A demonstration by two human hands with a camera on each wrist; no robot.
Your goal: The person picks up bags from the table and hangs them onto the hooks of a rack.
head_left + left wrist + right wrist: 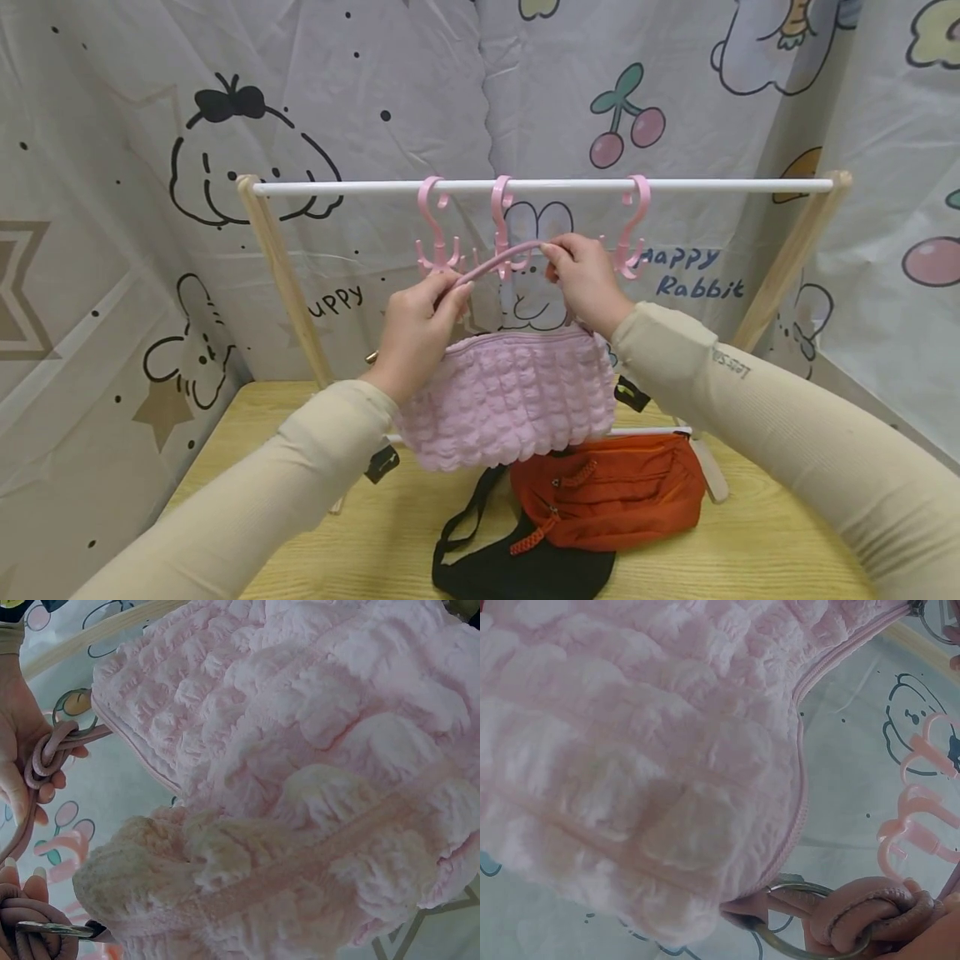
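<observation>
A pink puffy quilted handbag (517,400) hangs in the air by its strap (498,260), in front of a rack. My left hand (412,329) pinches the strap's left part between thumb and fingers. Further right and slightly higher, my right hand (585,271) grips the same strap. Between the hands the strap arches up near the pink hooks (500,212), which hang from the white rod (570,186). In the right wrist view, a knot (862,915) joins the strap to a metal ring (799,883) at the bag's end.
Below the bag, an orange zippered bag (622,492) lies partly over a black bag (525,562) on the wooden table (300,550). Wooden legs (288,279) hold up the rack. A printed curtain (420,100) stands behind it.
</observation>
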